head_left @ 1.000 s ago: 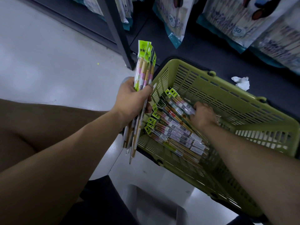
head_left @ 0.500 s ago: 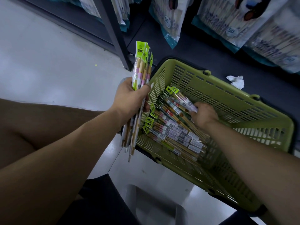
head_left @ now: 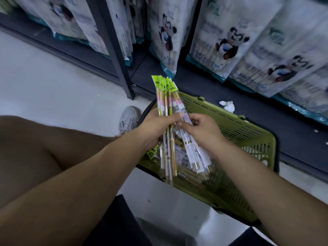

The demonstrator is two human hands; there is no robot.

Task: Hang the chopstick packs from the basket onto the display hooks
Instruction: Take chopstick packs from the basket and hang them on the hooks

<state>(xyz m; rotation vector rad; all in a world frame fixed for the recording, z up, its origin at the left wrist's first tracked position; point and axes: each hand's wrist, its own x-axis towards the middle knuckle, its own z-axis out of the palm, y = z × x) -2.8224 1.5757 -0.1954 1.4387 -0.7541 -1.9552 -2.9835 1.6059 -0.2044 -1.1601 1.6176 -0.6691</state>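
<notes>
Left hand (head_left: 156,128): I see it gripping fanned chopstick packs (head_left: 166,96).
Right hand (head_left: 204,132): pinching a further pack (head_left: 192,153).
Risk: I judge the fan could slip into the basket (head_left: 248,121).

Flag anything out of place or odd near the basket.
One thing: a crumpled white scrap lies on the dark shelf base just behind the green basket, loose like litter rather than stock. The chopstick packs show no damage that I can make out through the blur.
</notes>
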